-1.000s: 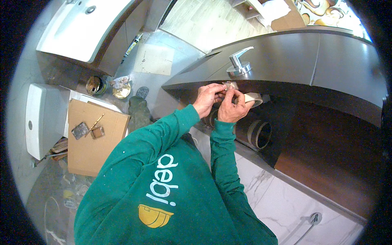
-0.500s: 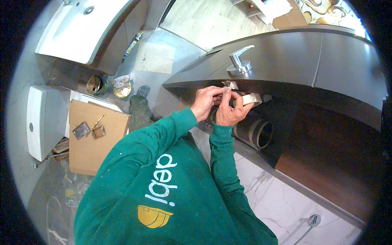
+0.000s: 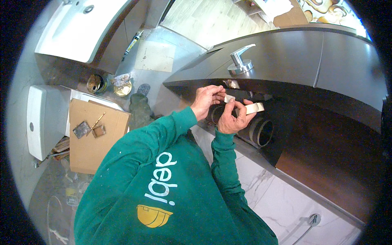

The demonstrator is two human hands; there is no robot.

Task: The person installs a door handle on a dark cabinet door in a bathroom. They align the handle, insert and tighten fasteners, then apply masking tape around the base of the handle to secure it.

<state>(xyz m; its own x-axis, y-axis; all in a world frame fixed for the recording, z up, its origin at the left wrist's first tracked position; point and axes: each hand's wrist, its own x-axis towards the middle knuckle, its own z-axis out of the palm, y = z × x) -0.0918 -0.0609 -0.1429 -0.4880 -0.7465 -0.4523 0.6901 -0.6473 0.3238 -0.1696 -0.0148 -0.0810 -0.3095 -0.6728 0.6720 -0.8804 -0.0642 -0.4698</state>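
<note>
In my right hand [image 3: 233, 118] is a roll of cream-coloured tape [image 3: 255, 108], tilted on its side. A short pale tab of tape [image 3: 229, 98] sticks up at the tip of that hand's thumb. My left hand [image 3: 207, 100] is just left of the tab, its fingers bent and its fingertips close together; whether a small scrap is between them is hidden. Right beyond the fingers, a small pale, shiny patch [image 3: 233, 84] sits on the edge of the dark panel [image 3: 277, 53]. Above it a chrome lever tap [image 3: 241, 65] is fixed to the panel.
A dark round tube [image 3: 261, 132] lies beneath the panel, behind my right hand. To the left, a cardboard sheet [image 3: 83, 153] bears a brush [image 3: 96, 124] and two small square pieces. Open tins [image 3: 96, 83] and a sealant tube [image 3: 133, 42] are farther off, near a white basin [image 3: 73, 28].
My right hand has drawn down and slightly right with the tape roll, away from my left fingertips. The pale tab and the shiny patch on the panel edge now show more fully.
</note>
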